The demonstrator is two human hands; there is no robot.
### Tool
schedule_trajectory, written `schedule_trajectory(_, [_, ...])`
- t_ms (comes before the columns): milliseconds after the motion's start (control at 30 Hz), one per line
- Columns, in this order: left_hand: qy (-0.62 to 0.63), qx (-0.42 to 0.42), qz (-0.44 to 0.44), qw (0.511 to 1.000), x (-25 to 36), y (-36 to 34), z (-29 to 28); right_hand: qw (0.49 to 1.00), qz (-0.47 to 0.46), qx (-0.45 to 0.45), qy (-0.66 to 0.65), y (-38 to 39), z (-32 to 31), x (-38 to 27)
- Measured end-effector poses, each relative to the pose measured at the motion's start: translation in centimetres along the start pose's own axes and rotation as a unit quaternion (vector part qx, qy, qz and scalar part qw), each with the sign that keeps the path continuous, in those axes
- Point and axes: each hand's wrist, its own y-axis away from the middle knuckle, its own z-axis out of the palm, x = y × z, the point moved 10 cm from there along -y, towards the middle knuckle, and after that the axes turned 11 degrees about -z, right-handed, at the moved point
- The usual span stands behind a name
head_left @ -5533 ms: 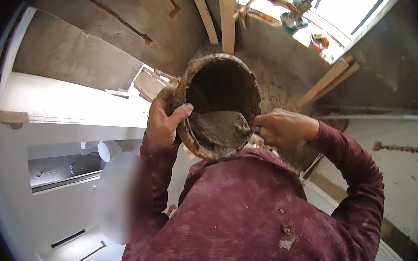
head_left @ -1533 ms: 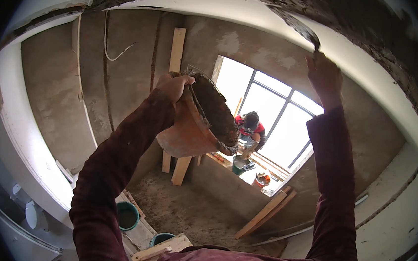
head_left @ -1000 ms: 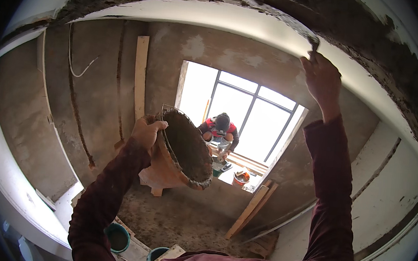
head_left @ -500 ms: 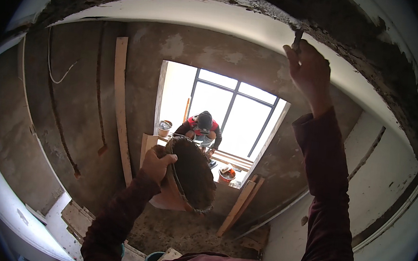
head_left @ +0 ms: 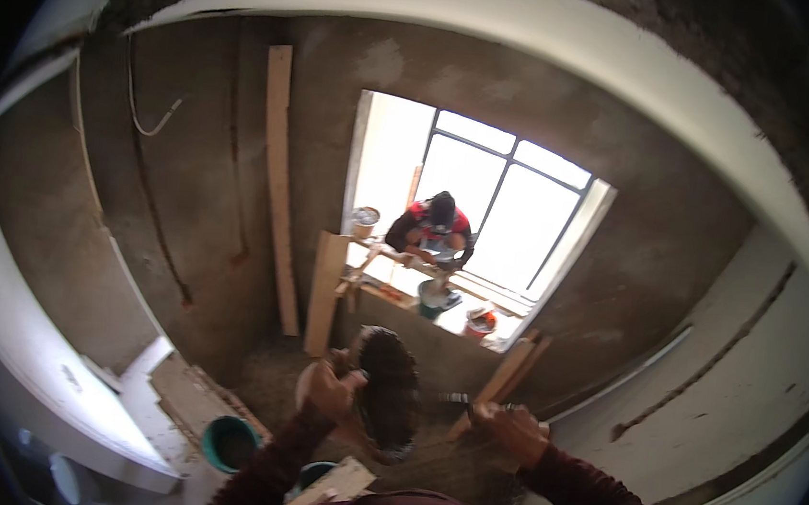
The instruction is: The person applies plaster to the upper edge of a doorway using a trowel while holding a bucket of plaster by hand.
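Your left hand (head_left: 330, 390) has its fingers clamped on the rim of the brownish bucket (head_left: 387, 366), held tilted before you, its dark opening facing right. Your right hand (head_left: 512, 432) has its fingers closed around a blurred trowel (head_left: 455, 398) that points toward that opening; you can't tell if they touch. A green bucket (head_left: 223, 429) stands beyond your left forearm. Farther off, a co-worker (head_left: 437, 227) crouches before the bright window (head_left: 524, 205).
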Motion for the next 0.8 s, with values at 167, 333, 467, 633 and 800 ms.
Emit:
schedule_trajectory(167, [0.100,-0.016,-0.048,0.994,-5.7,4.4,-0.6,0.974,0.098,0.062,-0.193,3.2,5.8,-0.2])
schedule_trajectory(333, [0.012,0.099,-0.125,0.987,-8.7,9.7,-3.9,0.890,-0.018,0.187,-0.415,-1.6,4.2,2.0])
schedule_trajectory(467, [0.013,0.189,-0.140,0.972,-10.8,13.3,-8.2,0.857,-0.150,0.397,-0.292,-8.9,-7.7,2.7])
schedule_trajectory(633, [0.065,0.315,-0.135,0.937,-10.6,18.3,-11.8,0.832,-0.177,0.526,-0.020,-16.5,-22.9,9.4])
schedule_trajectory(800, [0.001,0.438,-0.175,0.882,-10.4,23.2,-13.8,0.708,-0.233,0.653,0.130,-16.7,-34.8,9.2])
